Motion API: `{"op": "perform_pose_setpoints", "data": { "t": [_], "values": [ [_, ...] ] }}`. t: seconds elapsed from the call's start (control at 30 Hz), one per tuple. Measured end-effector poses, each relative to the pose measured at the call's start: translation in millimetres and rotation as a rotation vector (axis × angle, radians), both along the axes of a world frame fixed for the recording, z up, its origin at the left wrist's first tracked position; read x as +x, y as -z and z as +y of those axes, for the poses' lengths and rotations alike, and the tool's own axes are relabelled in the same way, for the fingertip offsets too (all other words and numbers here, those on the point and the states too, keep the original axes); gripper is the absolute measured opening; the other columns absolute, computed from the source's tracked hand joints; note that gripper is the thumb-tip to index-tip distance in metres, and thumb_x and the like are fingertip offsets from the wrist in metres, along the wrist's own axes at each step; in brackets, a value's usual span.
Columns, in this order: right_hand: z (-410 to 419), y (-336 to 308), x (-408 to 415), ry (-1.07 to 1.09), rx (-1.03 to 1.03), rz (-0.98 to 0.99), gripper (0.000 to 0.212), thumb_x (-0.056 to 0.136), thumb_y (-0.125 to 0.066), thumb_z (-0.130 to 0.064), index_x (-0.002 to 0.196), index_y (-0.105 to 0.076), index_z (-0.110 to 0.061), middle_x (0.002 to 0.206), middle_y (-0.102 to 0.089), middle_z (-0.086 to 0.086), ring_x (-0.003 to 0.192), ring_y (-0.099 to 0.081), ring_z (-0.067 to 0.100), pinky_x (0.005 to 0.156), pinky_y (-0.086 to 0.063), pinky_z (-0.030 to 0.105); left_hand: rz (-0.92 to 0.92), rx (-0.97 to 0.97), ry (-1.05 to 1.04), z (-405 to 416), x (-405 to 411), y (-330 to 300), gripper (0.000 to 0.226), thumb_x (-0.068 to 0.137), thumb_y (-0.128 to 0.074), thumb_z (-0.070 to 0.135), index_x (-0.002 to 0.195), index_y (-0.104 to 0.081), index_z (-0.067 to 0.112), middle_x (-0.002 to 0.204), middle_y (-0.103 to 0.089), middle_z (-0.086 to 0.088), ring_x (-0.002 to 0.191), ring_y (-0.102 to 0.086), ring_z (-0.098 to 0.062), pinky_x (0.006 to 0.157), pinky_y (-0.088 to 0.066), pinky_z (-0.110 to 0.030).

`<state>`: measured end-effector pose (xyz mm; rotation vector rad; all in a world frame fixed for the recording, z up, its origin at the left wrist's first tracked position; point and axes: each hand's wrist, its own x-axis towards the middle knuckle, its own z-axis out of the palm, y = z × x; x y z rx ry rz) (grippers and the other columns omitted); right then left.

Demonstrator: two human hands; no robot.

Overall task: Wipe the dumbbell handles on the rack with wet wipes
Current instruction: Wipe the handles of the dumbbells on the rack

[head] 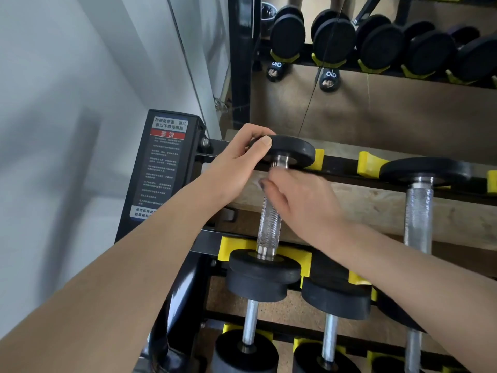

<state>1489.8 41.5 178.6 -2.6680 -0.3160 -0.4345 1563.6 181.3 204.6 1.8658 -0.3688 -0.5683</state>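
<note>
Left hand (236, 160): forearm extended forward, fingers curled in a grip, thumb on top. Right hand (298, 203): forearm angled inward, palm down, fingers bent, blurred.

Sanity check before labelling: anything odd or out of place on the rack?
Nothing damaged or askew. One oddity: no wet wipe shows. Left hand grips the top plate; right hand is at the handle, blurred.
</note>
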Motion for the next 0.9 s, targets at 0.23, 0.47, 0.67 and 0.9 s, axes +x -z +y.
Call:
{"op": "perform_pose_setpoints", "data": {
  "t": [0.23,0.47,0.67,0.9],
  "values": [
    [-1.0,-5.5,-31.8,-0.108,0.217,0.316,0.028,0.102,-0.052,-0.030,0.075,-0.050,-0.024,0.053,-0.043,-0.014,0.047,-0.048,0.009,0.044,-0.033,0.019,-0.101,0.113,0.006,2.0,-2.7,0.1,0.022,0.108,-0.039,0.040,0.125,-0.050,0.032,0.117,-0.058,0.006,0.096,-0.055,0.006,0.075,-0.038,-0.006],
    [1.4,-23.7,-9.6,0.260,1.047,0.541,0.025,0.105,-0.043,-0.021,0.097,-0.065,-0.011,0.071,-0.059,0.001,0.064,-0.056,0.012,0.058,-0.050,0.026,-0.363,0.232,-0.129,17.9,-34.4,2.4,0.033,0.105,-0.042,0.044,0.091,-0.048,0.015,0.084,-0.052,-0.001,0.075,-0.050,-0.013,0.065,-0.039,-0.024],
    [-9.0,-17.7,-20.8,0.148,1.012,0.452,0.033,0.104,-0.035,-0.024,0.117,-0.065,-0.021,0.085,-0.065,0.005,0.082,-0.062,0.026,0.071,-0.054,0.039,-0.321,0.334,-0.022,4.1,-37.7,17.7,0.039,0.102,-0.042,0.051,0.083,-0.047,0.017,0.072,-0.051,0.004,0.065,-0.047,-0.010,0.058,-0.032,-0.029],
    [-9.8,-13.8,-24.3,0.176,0.597,0.248,0.033,0.106,-0.028,-0.035,0.099,-0.058,-0.026,0.079,-0.055,-0.010,0.083,-0.055,0.006,0.072,-0.041,0.012,-0.499,0.521,-0.046,-17.1,-35.7,19.5,0.031,0.107,-0.038,0.039,0.081,-0.041,0.023,0.072,-0.052,0.005,0.068,-0.052,-0.021,0.055,-0.033,-0.036]
  ]
}}
